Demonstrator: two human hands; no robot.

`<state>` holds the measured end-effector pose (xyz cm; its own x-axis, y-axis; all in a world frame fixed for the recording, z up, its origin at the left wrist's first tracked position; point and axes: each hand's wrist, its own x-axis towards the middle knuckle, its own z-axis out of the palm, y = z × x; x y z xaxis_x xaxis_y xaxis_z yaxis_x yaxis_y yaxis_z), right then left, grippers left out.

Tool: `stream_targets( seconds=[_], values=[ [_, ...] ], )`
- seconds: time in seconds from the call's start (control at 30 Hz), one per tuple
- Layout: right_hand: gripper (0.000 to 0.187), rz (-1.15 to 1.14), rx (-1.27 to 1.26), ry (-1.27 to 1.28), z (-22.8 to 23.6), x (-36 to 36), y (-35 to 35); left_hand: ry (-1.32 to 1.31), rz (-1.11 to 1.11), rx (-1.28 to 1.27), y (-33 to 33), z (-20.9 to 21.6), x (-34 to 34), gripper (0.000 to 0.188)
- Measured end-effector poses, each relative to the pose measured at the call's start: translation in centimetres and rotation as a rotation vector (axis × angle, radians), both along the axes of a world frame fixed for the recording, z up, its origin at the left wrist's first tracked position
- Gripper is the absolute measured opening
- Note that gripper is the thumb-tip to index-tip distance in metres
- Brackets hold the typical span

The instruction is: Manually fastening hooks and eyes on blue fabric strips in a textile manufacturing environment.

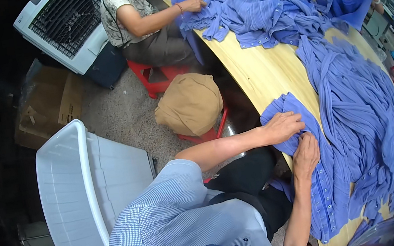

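A blue garment point(332, 174) lies along the near edge of the wooden table, with a row of small round buttons or snaps down one strip. My left hand point(284, 126) rests over its upper part, with thumb and fingers pinched together on the cloth. Just below and to the right, my right hand point(306, 155) is closed on the same garment, its fingertips close to those of the left. Whatever small detail lies between the fingertips is hidden. To the right, a long heap of crumpled blue garments point(357, 104) lies beside the piece under my hands.
Across the wooden table point(260, 70) another person point(141, 19) sits handling blue cloth. More blue garments point(260, 1) are piled at the far end. A red stool with a tan cover point(189, 104), a large plastic tub point(117, 170), a cardboard box point(46, 104) and an air cooler point(63, 28) stand left.
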<state>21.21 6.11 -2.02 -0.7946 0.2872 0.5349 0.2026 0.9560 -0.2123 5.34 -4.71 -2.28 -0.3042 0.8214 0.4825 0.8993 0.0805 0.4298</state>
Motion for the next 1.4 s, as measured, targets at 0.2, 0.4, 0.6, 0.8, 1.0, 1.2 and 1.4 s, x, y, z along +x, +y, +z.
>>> stream_targets(
  seconds=[0.2,0.4,0.6,0.8,1.0,1.2,1.4],
  values=[
    [0.009,0.015,-0.093,0.060,-0.1,-0.2,0.7,0.052,0.054,0.033,0.6,-1.3,0.7,0.011],
    [0.013,0.135,-0.290,0.143,1.1,-1.6,1.8,-0.038,0.017,0.088,-0.5,-0.1,-0.3,0.007],
    [0.011,0.107,-0.340,0.177,1.2,-1.0,2.4,-0.134,-0.043,0.090,-0.1,0.7,0.1,0.011],
    [0.012,0.156,-0.371,0.171,0.9,-1.7,2.8,-0.252,-0.060,0.053,-0.3,0.9,-0.4,0.011],
    [0.010,0.153,-0.386,0.185,0.6,-2.1,3.1,-0.259,-0.035,0.065,-0.1,0.7,-0.7,0.010],
    [0.009,0.141,-0.360,0.185,0.6,-1.8,2.8,-0.293,-0.041,0.035,-0.5,0.5,-0.6,0.009],
    [0.012,0.119,0.028,0.176,1.0,-0.7,2.0,-0.167,-0.172,-0.032,-1.0,0.8,-0.7,0.019]
  ],
)
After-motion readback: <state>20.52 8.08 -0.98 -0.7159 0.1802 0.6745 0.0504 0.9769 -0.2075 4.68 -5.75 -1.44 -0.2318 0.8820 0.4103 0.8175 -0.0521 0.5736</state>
